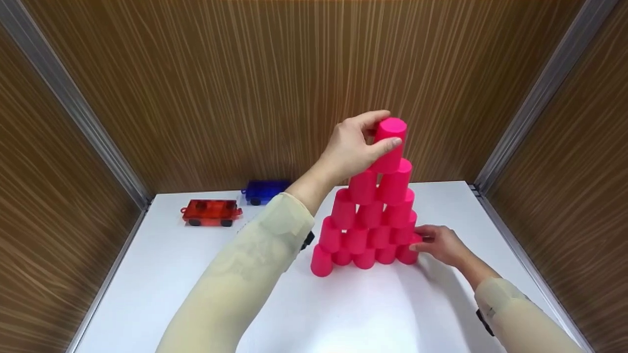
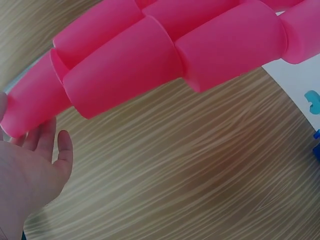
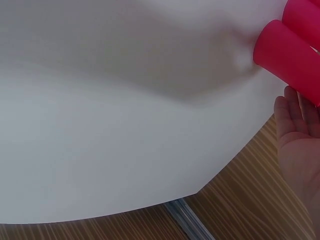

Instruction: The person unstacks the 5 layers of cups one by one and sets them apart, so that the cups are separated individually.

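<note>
Capping a pink cup pyramid [image 1: 370, 215] on the white table [image 1: 196, 274].

Left hand [image 1: 351, 147] up at 12 o'clock of the stack, thumb and fingers curled round the top cup [image 1: 390, 144], pinching its sides; cup upside down, resting on or just above the two-cup row beneath, contact too close to tell. Right hand [image 1: 439, 244] down at 4 o'clock, fingers straight against the outermost bottom-row cup [image 1: 407, 252], gripping nothing, seemingly bracing the base. Step in hand, by judgement: seating the last cup, so nearly finished. Next move calls for centring over the seam below, then a slow, even loosening of the pinch without nudging sideways, base kept steady. Red toy wagon [image 1: 211, 212] and blue toy wagon [image 1: 265, 191] off at 10 o'clock, well apart.
</note>
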A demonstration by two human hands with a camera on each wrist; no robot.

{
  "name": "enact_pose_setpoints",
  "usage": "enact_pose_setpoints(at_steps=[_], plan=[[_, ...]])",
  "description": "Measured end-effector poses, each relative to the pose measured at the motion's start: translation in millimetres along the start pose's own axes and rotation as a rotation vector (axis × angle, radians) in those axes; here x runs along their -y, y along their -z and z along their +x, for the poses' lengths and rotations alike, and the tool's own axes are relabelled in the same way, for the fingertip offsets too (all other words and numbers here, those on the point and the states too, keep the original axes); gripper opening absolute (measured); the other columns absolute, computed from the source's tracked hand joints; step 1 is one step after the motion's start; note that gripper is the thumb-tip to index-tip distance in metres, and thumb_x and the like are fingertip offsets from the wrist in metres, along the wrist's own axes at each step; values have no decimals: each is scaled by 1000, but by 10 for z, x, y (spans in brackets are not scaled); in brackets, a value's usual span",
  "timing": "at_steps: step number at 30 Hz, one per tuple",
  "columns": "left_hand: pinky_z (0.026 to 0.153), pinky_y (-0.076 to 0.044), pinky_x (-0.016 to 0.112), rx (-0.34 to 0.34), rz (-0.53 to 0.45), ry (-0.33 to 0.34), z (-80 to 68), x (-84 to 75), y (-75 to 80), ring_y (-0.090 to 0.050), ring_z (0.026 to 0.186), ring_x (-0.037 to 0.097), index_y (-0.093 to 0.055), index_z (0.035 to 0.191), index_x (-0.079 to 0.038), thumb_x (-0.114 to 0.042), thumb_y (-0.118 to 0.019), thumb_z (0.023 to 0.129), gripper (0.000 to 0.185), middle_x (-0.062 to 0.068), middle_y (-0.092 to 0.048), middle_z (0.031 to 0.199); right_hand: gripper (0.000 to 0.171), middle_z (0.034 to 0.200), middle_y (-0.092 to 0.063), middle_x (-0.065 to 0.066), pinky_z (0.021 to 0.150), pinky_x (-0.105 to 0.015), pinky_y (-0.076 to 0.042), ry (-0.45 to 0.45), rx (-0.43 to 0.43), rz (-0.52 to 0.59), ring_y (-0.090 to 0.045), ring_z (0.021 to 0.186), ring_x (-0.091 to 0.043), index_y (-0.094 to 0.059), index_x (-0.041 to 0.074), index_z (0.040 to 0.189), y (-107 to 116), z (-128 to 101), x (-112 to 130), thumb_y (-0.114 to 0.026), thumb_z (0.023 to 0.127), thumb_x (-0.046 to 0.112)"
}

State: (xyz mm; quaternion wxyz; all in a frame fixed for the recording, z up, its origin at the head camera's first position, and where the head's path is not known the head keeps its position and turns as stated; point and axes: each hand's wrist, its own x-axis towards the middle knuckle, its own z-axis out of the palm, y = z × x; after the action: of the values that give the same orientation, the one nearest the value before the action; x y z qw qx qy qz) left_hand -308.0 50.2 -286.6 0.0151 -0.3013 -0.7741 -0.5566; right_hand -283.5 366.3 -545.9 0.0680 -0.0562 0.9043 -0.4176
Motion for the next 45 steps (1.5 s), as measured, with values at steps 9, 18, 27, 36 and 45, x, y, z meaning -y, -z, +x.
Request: enact_pose_setpoints(at_steps=[9,18,27,36,45], plan=[[88,-59,30,-134,69,-107,-243,86,445,-65,107,16,-57,152,-7,-25,-78,99,59,2,-69,130,54,128,-71,-23,94,-42,-61,-4,18,-3,-71,114,-41,-65,-5,139,-37,130,36,-84,94,18],[92,-59,37,-250,132,-66,-666,417,994,-65,109,17,-56,153,-9,-26,-77,100,60,3,-69,132,59,132,-68,-25,95,-45,-61,-28,17,-7,-69,117,-44,-62,-6,142,28,174,-36,-84,94,20],[98,-59,43,-357,111,133,-1200,1060,1462,-65,117,23,-55,154,-9,-25,-78,99,61,7,-66,137,55,128,-69,-27,92,-42,-62,31,-3,5,-71,113,-45,-63,-10,138,92,121,-119,-83,94,16],[108,-53,45,-445,79,330,-1755,1836,1680,-58,133,28,-53,153,-5,-16,-78,99,61,15,-61,146,59,131,-68,-26,93,-43,-62,-23,11,0,-69,116,-44,-61,-7,142,107,106,-114,-83,95,19],[112,-50,49,-505,69,538,-2068,2338,1706,-51,139,33,-50,158,-13,-25,-80,98,69,14,-57,151,59,133,-68,-24,95,-43,-61,-69,7,-5,-68,118,-42,-61,-4,144,137,65,-127,-82,96,22]])
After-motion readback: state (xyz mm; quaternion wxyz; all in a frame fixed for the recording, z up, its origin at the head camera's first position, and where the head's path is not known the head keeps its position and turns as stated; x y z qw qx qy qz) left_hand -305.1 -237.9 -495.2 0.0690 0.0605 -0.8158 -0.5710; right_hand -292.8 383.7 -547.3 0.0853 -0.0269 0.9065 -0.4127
